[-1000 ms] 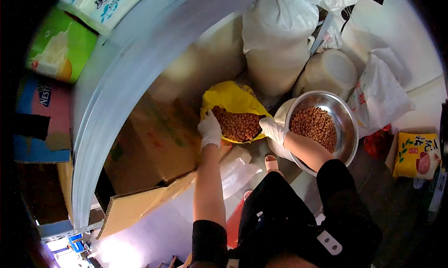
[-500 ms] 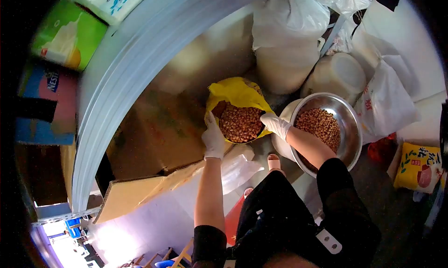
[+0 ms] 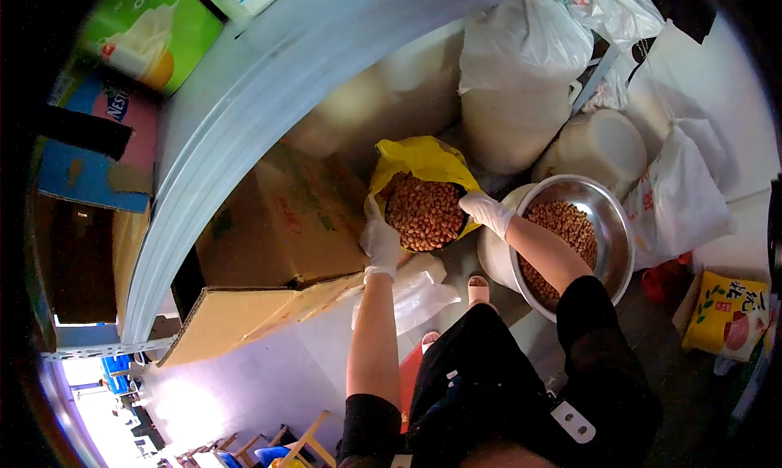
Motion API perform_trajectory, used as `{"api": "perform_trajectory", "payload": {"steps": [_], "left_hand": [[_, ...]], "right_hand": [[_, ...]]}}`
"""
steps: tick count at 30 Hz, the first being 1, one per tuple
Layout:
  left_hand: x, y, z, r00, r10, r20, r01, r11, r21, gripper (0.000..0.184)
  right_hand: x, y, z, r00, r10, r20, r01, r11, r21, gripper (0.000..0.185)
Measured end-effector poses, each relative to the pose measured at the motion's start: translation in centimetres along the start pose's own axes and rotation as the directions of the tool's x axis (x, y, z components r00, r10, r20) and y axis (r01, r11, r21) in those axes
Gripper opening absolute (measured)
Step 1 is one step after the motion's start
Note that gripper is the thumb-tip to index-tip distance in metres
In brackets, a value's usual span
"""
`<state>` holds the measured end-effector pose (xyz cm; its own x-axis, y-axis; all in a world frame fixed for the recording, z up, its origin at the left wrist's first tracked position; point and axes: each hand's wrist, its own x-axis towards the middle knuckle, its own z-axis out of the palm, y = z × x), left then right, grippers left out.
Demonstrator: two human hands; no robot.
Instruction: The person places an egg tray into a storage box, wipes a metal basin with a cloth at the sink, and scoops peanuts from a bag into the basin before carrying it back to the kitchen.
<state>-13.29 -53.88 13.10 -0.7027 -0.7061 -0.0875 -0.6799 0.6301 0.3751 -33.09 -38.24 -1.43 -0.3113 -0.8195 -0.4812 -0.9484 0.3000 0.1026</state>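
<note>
A yellow bag (image 3: pixel 428 160) stands with its mouth open toward me, and reddish-brown nuts or beans (image 3: pixel 424 214) fill it. My left hand (image 3: pixel 380 241), in a white glove, is closed on the bag's left edge. The gloved right hand (image 3: pixel 487 213) pinches the opposite edge. Just right of it, a steel bowl (image 3: pixel 617 260) holds more of the same brown pieces and rests on a pale bucket (image 3: pixel 494 260). My right forearm passes over the bowl's near left side and hides part of it.
Left of the bag lies a large cardboard box (image 3: pixel 277 224) with a flap sticking out. A grey shelf edge (image 3: pixel 195 158) curves across the upper left. Behind stand a bag-covered bucket (image 3: pixel 509 118) and a white plastic bag (image 3: pixel 676 199); a yellow packet (image 3: pixel 725 315) sits far right.
The view has shifted, so the surroundings appear lower and slightly farther right. Both hands keep hold of the yellow bag, whose mouth looks a little wider, with more of the contents showing.
</note>
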Motion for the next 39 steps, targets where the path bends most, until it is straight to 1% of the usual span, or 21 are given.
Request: {"api": "perform_trajectory", "payload": {"steps": [1, 4, 7, 9, 11, 13, 15, 18, 20, 22, 24, 25, 27, 28, 29, 30, 31, 33, 35, 37, 39], "left_hand": [[0.2, -0.1, 0.0, 0.999, 0.019, -0.045, -0.021, 0.999, -0.036, 0.078], [0.9, 0.0, -0.1, 0.979, -0.173, 0.105, 0.194, 0.954, -0.231, 0.073], [0.8, 0.5, -0.5, 0.971, -0.223, 0.087, 0.234, 0.962, -0.143, 0.065], [1.5, -2.2, 2.0, 0.996, -0.06, 0.061, 0.063, 0.996, -0.056, 0.058], [1.7, -2.0, 1.8, 0.992, -0.103, 0.077, 0.111, 0.989, -0.1, 0.051], [2.3, -1.2, 2.0, 0.928, -0.339, 0.155, 0.37, 0.891, -0.262, 0.045], [2.3, -1.7, 1.6, 0.951, -0.258, 0.172, 0.308, 0.843, -0.441, 0.057], [1.9, -0.1, -1.1, 0.919, -0.302, 0.253, 0.39, 0.79, -0.474, 0.048], [1.8, 0.6, -1.3, 0.938, -0.311, 0.152, 0.342, 0.764, -0.548, 0.042], [2.3, 0.0, 0.6, 0.954, -0.264, -0.142, 0.094, 0.714, -0.694, 0.043], [5.0, -3.0, 3.3, 0.927, -0.37, 0.065, 0.283, 0.572, -0.77, 0.043], [5.0, -2.6, 2.7, 0.921, -0.379, 0.087, 0.308, 0.573, -0.76, 0.042], [4.4, -2.0, 1.8, 0.931, -0.362, 0.049, 0.289, 0.651, -0.702, 0.042], [3.8, -1.3, 1.0, 0.945, -0.328, -0.009, 0.244, 0.722, -0.648, 0.042], [4.0, -1.4, 1.2, 0.941, -0.339, 0.016, 0.248, 0.655, -0.714, 0.042], [4.4, -1.8, 1.5, 0.936, -0.349, 0.042, 0.251, 0.582, -0.773, 0.043], [4.7, -2.1, 1.9, 0.932, -0.356, 0.068, 0.253, 0.504, -0.826, 0.043], [4.5, -2.3, 2.4, 0.946, -0.312, -0.083, 0.149, 0.65, -0.745, 0.041], [3.9, -1.4, 1.1, 0.961, -0.26, -0.089, 0.135, 0.73, -0.67, 0.04], [3.5, -0.7, -1.2, 0.974, -0.222, 0.051, 0.206, 0.76, -0.616, 0.039], [3.1, 0.0, -1.6, 0.978, -0.207, 0.01, 0.169, 0.768, -0.618, 0.037]], "right_hand": [[0.0, 0.1, 0.1, 1.0, -0.004, 0.002, 0.004, 1.0, -0.01, 0.023], [0.4, 0.1, 0.3, 1.0, -0.018, 0.001, 0.018, 0.999, -0.044, 0.023], [0.8, 0.1, 0.6, 1.0, -0.022, 0.013, 0.023, 0.997, -0.075, 0.024], [1.0, 0.2, 0.7, 1.0, -0.024, 0.016, 0.026, 0.994, -0.102, 0.025], [0.9, 0.3, 0.3, 0.999, -0.028, 0.018, 0.03, 0.993, -0.112, 0.025], [0.7, 0.4, -0.2, 0.999, -0.042, -0.001, 0.041, 0.995, -0.095, 0.023], [0.3, 0.5, -0.8, 0.999, -0.048, -0.02, 0.046, 0.995, -0.086, 0.022], [-0.1, 0.7, -1.4, 0.997, -0.066, -0.05, 0.063, 0.996, -0.063, 0.02], [-0.6, 0.8, -2.0, 0.993, -0.079, -0.085, 0.075, 0.996, -0.047, 0.019], [-1.1, 0.9, -2.5, 0.987, -0.094, -0.129, 0.091, 0.995, -0.033, 0.018], [-1.6, 1.2, -2.8, 0.984, -0.131, -0.124, 0.142, 0.986, 0.083, 0.018], [-1.8, 1.8, -2.6, 0.986, -0.152, -0.065, 0.163, 0.956, 0.244, 0.022], [-2.3, 2.3, -2.1, 0.979, -0.146, -0.142, 0.184, 0.932, 0.312, 0.022], [-2.7, 2.1, -2.8, 0.991, -0.035, -0.129, 0.095, 0.86, 0.501, 0.022], [-3.3, 1.8, -3.5, 0.991, 0.077, -0.113, 0.019, 0.741, 0.671, 0.022], [-4.9, 0.5, -6.6, 0.967, 0.253, 0.027, -0.138, 0.433, 0.891, 0.022], [-6.7, -0.4, -9.6, 0.908, 0.359, 0.216, -0.248, 0.045, 0.968, 0.022], [-9.8, -0.7, -13.6, 0.878, 0.368, 0.305, -0.335, 0.018, 0.942, 0.023], [-10.5, -0.4, -13.7, 0.887, 0.34, 0.313, -0.334, 0.003, 0.943, 0.023], [-11.0, 0.3, -12.5, 0.93, 0.279, 0.239, -0.248, -0.002, 0.969, 0.022], [-11.8, 1.5, -11.3, 0.919, 0.278, 0.28, -0.303, 0.043, 0.952, 0.023]]}}
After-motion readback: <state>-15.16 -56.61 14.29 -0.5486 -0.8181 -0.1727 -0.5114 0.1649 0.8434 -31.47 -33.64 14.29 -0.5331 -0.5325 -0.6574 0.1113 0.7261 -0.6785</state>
